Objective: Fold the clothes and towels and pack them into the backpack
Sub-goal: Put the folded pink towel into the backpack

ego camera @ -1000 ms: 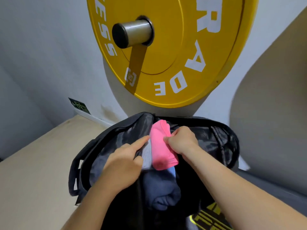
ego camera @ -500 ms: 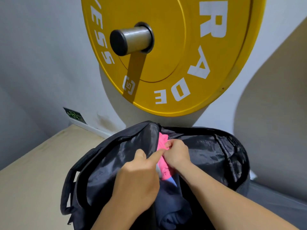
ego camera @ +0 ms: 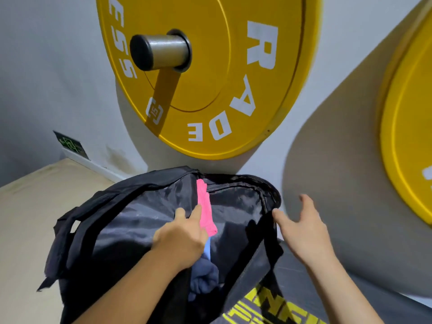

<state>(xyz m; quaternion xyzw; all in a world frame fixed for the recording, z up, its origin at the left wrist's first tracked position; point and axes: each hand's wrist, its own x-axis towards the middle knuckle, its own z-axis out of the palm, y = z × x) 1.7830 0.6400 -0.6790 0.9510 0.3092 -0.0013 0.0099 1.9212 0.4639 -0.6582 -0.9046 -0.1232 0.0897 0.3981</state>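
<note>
Backpack: black, main compartment unzipped and spread wide, shiny dark lining showing, lying partly on a beige surface and partly on a dark mat.
Contents: pink towel standing on edge along the middle of the opening, reaching up to the top of the zip. Below it a blue garment, bunched, deeper in the compartment. A strip of lighter blue shows between the two.

Left grip: closed on the edge of the backpack's left flap, thumb on the lining, index finger straight along the pink towel's left side and touching it. Forearm comes in from bottom centre.
Right grip: open, fingers spread, palm facing left, holding nothing. It hovers by the backpack's right rim; contact cannot be judged.

Writing: yellow weight plate on the wall behind, steel sleeve through its hub, white letters "RADE" and "ESS" visible, the rest cut off. Second yellow plate at right edge. Yellow lettering on the mat, not legible. Green sign low on the wall.
</note>
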